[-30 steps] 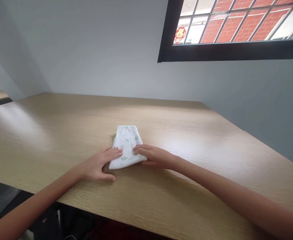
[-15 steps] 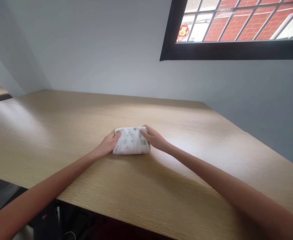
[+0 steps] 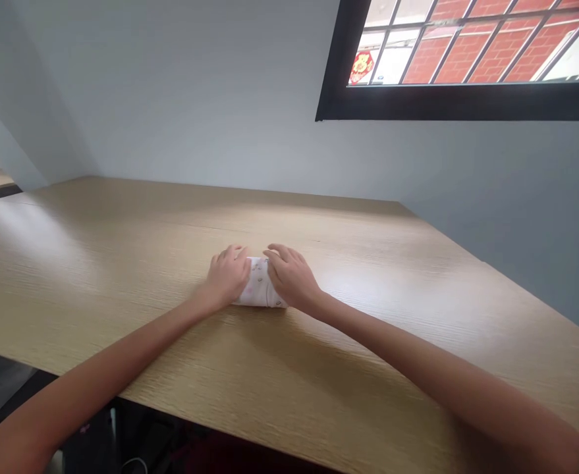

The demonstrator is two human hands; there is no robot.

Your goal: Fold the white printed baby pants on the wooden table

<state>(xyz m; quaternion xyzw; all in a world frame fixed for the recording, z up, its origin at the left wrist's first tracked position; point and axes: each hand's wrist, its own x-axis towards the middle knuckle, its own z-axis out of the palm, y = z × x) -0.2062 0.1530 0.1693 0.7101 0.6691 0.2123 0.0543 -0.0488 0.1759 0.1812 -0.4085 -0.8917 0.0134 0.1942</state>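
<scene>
A folded white cloth (image 3: 259,291) with small printed figures lies on the wooden table (image 3: 279,368), its left and right ends covered by my hands. My left hand (image 3: 226,276) rests palm down over the left end, its fingers stretched towards the far edge. Over the right end lies my right hand (image 3: 294,278), fingers extended and slightly apart, the tips reaching past the cloth's far edge. Between the hands a narrow strip of the print shows.
Behind the table stands a pale wall (image 3: 210,92). A dark-framed window (image 3: 447,102) with bars is at the upper right. Below the table's near edge are dark objects and a white cable (image 3: 135,462).
Both hands have let go of the cloth's sides and moved on top of it, palms down and closer together. The cloth now lies flatter, mostly hidden beneath them.
</scene>
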